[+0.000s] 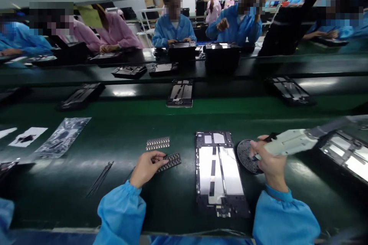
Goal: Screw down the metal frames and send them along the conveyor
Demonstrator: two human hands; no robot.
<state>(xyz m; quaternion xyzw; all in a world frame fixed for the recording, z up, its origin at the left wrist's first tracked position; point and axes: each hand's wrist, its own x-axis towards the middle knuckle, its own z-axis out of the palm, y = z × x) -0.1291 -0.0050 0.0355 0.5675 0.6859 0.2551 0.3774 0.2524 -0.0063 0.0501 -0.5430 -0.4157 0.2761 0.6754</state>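
My left hand (146, 167) pinches the near end of a small dark strip (173, 159) set with rows of tiny parts, low over the bench. Just behind it lies a second, lighter strip (158, 143) of similar small pieces. My right hand (270, 164) is wrapped around a pale electric screwdriver (291, 142) with a grey cord or hose at its back. The tool's tip end is at a round, dark dish (247, 154) with a dotted surface; the tip itself is hidden by my fingers. Between my hands lies an opened tablet (230, 172), its silvery battery showing.
Another opened tablet (352, 155) lies at the right. Thin dark strips (100, 178) and a clear plastic bag (63, 136) are on the left. More tablets (181, 93) sit on the green belt (138, 105). Several people in blue and pink coats work across the line.
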